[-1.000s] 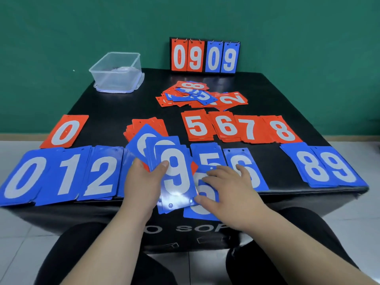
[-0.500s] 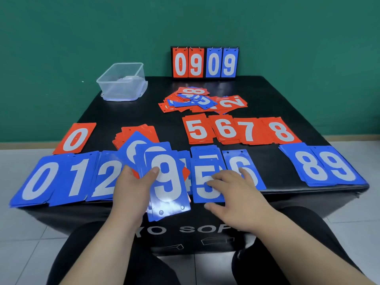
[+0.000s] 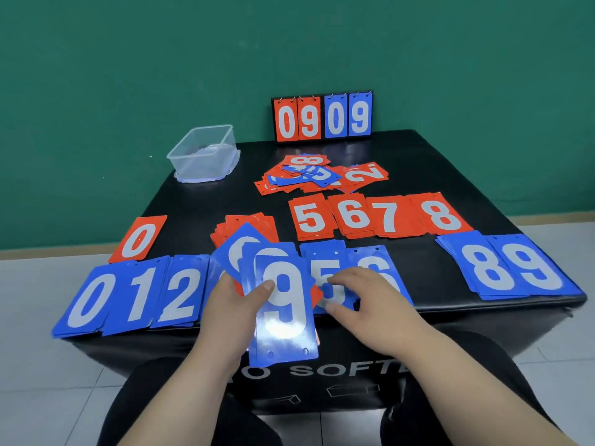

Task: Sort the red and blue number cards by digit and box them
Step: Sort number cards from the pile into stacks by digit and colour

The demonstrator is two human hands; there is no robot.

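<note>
Left hand (image 3: 230,304) gripping fanned blue cards (image 3: 283,304), 9 on top, over table (image 3: 434,169) front edge; right hand (image 3: 363,304) lying open, fingers pressing blue 5 pile (image 3: 325,275). Best squaring 5s, then carrying 9 far right to blue 9 pile (image 3: 534,268); box (image 3: 204,154) waiting far left

A plain indoor room, seemingly a staged recording or activity space rather than a home. A flat teal-green wall (image 3: 128,75) fills the background and meets a floor of pale grey tiles (image 3: 38,365) at a tan baseboard (image 3: 553,217). The work surface (image 3: 418,162) is a black padded vinyl block printed with white lettering, not ordinary furniture. A flip scoreboard (image 3: 323,117) stands at its far edge.
</note>
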